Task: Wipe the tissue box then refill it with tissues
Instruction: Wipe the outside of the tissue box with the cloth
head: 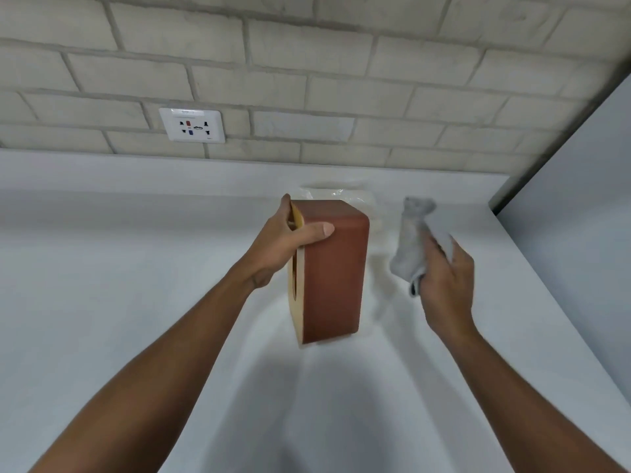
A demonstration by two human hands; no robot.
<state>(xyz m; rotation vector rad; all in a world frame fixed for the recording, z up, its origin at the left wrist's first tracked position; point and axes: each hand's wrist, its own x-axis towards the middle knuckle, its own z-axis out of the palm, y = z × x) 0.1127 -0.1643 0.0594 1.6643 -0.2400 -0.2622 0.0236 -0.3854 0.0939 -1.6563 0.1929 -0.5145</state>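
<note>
Tissue box [333, 268] upended for wiping.
Stood on the surface [136, 268], top gripped by the left hand [286, 240], brown side bared to the right hand [447, 278] clutching a grey cloth [411, 244] just beside.

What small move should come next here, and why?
Probably bring the grey cloth in the right hand leftward onto the brown side of the tissue box. The left hand grips the box near its top end and holds it upright, with that broad face turned toward the cloth. The cloth is beside the box and not touching it, so the face looks ready for wiping.
</note>
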